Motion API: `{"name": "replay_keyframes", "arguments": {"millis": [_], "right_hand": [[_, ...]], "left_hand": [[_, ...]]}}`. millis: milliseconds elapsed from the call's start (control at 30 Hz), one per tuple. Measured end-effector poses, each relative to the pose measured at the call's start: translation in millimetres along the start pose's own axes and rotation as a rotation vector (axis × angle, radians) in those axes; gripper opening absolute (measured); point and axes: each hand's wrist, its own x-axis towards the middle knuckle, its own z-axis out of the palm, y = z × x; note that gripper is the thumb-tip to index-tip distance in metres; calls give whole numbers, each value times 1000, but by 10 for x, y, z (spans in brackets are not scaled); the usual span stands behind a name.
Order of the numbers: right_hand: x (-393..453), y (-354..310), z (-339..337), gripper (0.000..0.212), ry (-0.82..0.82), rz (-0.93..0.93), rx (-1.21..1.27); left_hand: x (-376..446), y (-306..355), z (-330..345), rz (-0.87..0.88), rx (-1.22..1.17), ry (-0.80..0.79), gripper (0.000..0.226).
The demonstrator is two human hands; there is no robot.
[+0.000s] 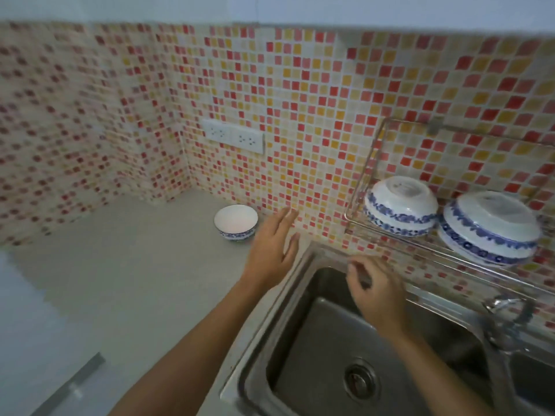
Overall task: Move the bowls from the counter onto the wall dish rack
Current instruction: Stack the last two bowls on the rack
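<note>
One white bowl with a blue pattern [236, 222] stands upright on the grey counter [135, 265], close to the tiled wall. Two more blue-and-white bowls [401, 206] [488, 228] lie upside down on the wire wall dish rack [372, 163] at the right. My left hand [274, 246] is stretched out flat with fingers apart, just right of the counter bowl and not touching it. Over the sink's back edge hovers my right hand [375, 292], empty, with fingers loosely curled and somewhat blurred.
A steel sink [315, 355] with a drain fills the lower right, and a tap [507, 313] rises at its right side. A double wall socket [232, 139] sits above the counter. Mosaic tiles cover both walls.
</note>
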Motion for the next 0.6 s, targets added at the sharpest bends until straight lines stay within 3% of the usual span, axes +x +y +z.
{"name": "replay_keyframes", "arguments": {"millis": [100, 233, 433, 600], "right_hand": [[71, -57, 611, 11, -192, 147, 76], [309, -184, 1380, 25, -430, 465, 179], [711, -391, 2406, 48, -533, 569, 138], [974, -402, 3004, 65, -571, 865, 309]], "left_hand": [[-91, -751, -141, -186, 66, -36, 47], [-87, -1567, -248, -362, 77, -101, 49], [157, -2388, -270, -441, 87, -200, 54], [384, -2796, -152, -594, -62, -266, 56]]}}
